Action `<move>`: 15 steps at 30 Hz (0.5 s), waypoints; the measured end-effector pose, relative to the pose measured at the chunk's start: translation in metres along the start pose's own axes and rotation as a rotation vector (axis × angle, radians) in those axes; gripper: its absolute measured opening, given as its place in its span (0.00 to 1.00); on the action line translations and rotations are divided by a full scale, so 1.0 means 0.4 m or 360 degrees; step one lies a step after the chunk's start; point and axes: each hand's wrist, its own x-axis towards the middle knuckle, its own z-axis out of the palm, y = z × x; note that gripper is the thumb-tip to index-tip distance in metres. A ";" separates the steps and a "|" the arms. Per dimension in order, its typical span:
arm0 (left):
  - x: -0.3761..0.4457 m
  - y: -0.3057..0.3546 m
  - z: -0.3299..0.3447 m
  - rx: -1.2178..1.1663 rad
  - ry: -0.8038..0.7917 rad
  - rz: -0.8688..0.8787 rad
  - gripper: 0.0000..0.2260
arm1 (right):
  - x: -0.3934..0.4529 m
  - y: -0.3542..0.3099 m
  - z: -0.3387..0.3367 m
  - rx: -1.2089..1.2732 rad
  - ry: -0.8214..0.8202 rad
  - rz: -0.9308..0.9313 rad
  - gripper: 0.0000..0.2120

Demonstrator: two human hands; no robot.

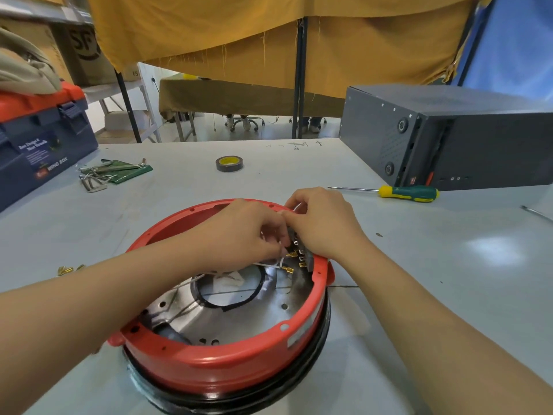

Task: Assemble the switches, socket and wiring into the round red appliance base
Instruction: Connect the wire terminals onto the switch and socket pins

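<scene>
The round red appliance base lies upside down on the grey table, its shiny metal plate showing inside. At the far right inner wall sits a black switch block with brass terminals. White wires with brass spade connectors run across the plate toward it. My left hand pinches a white wire close to the terminals. My right hand curls over the rim and holds the switch block, pinching a wire at the top. The fingertips of both hands meet and hide the joint.
A yellow-green screwdriver lies right of the base, before a dark grey metal box. A tape roll sits at the back centre. Hex keys on a green pouch and a blue-red toolbox are left. Loose brass connectors lie near my left forearm.
</scene>
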 end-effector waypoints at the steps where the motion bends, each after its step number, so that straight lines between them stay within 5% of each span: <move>1: 0.002 0.003 0.002 0.0013 -0.0009 0.0000 0.05 | -0.003 0.001 -0.001 -0.0003 0.0018 0.0007 0.08; 15: 0.009 -0.004 0.043 -0.0073 0.0077 -0.0052 0.03 | -0.016 0.032 -0.020 0.0306 -0.0141 0.0026 0.09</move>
